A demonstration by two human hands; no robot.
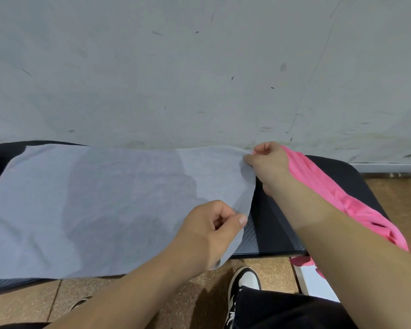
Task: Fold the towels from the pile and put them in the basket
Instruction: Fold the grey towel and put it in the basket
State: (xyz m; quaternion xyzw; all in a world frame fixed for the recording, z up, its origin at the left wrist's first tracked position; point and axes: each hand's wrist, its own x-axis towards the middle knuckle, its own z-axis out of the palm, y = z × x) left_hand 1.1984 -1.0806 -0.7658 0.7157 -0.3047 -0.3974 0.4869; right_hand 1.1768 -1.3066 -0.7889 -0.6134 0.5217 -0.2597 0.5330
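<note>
On the dark worktop [274, 233], my left hand [211, 233] and right hand [268, 163] pinch the grey towel [105, 198] by its right corners, likely to fold it leftward.

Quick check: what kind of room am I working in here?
Probably a bare indoor workroom: a scuffed grey wall, a speckled tile floor, and a dark table set against the wall.

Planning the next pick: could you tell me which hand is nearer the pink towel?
Right. The right hand sits beside the pink towel; the left hand, pinching the grey towel, is farther left.
</note>
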